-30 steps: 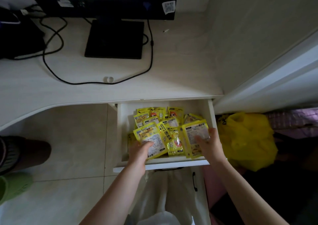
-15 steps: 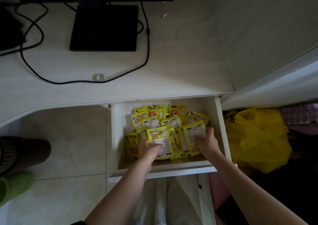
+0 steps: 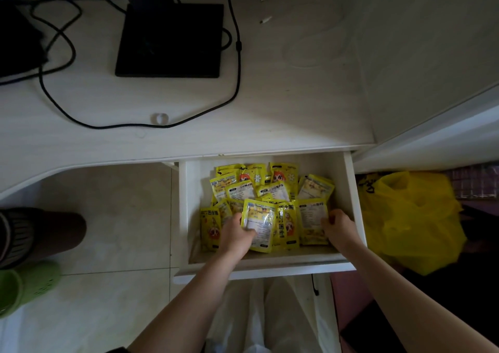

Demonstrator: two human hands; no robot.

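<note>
Since 1 second ago both hands have pushed further into the open drawer point(image 3: 283, 265), and the 2 packets they hold now sit lower, down among the heap. Left hand point(image 3: 237, 235) has its grip closed on the front packet point(image 3: 260, 224): its fingers curl round the packet's left edge, and the packet stands tilted up from the pile, just right of the knuckles. Right hand point(image 3: 337, 225) keeps a narrow grip, fingers curled over the right edge of the side packet point(image 3: 312, 219), which lies just left of that hand, with 1 more packet between it and the front packet. Both bare forearms reach in from the near side and converge on the drawer, wrists straight. More yellow packets point(image 3: 259, 184) fill the back of the drawer. Above it the tabletop point(image 3: 270, 109) carries a black monitor stand point(image 3: 170, 39) and a black cable point(image 3: 237, 63). A yellow bag point(image 3: 410, 217) lies right of the drawer, and a green shoe point(image 3: 27, 285) rests on the floor at left.
</note>
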